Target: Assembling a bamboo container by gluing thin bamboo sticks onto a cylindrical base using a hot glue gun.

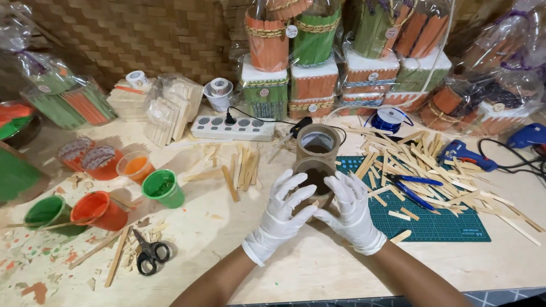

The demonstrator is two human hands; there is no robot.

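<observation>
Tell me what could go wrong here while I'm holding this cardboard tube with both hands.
The second cardboard tube stands right behind the tube your left hand and right hand hold, so a nudge might topple it. Open paint cups sit near your left arm and could spill. Loose wooden sticks may get swept off the cutting mat.

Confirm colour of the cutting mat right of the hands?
Teal green with a faint grid, seen in the head view: cutting mat, partly under wooden sticks.
</observation>
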